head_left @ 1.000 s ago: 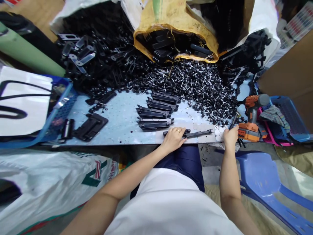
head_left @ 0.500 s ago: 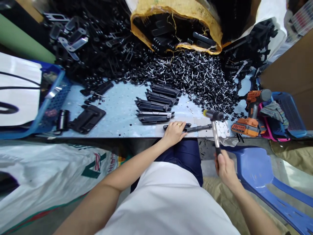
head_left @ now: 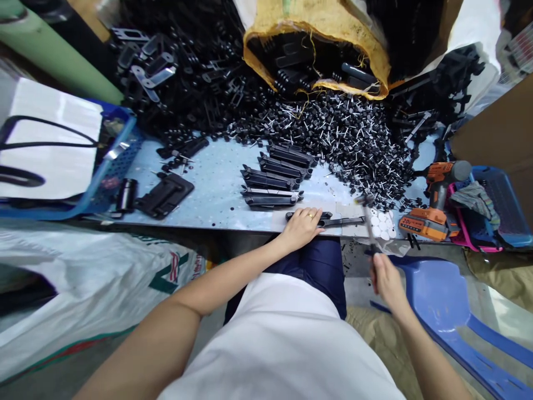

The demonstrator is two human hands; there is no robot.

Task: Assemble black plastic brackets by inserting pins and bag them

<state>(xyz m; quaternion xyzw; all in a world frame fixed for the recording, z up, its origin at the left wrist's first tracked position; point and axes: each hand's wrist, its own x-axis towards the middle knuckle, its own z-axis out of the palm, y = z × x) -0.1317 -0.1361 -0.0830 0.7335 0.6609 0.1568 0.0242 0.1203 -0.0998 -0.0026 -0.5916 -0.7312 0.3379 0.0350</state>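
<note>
My left hand lies at the table's front edge, closed over a long slim black plastic part and pinning it down. The part's right end sticks out beyond my fingers; its middle is covered by the hand. In my right hand is a hammer, gripped by its dark handle. Its blurred head is just above the part's right end; whether they touch I cannot tell. Beyond my left hand, several similar black folded parts lie in a stacked row.
A heap of small black-headed pins spreads behind. An orange cordless drill stands right, beside a blue basket. White round discs lie near the hammer. A yellow sack opens at the back. A blue chair is at right.
The hammer head has come down slightly towards the right end of the black part and is blurred. My left hand keeps its hold. The whole view has shifted a little.
</note>
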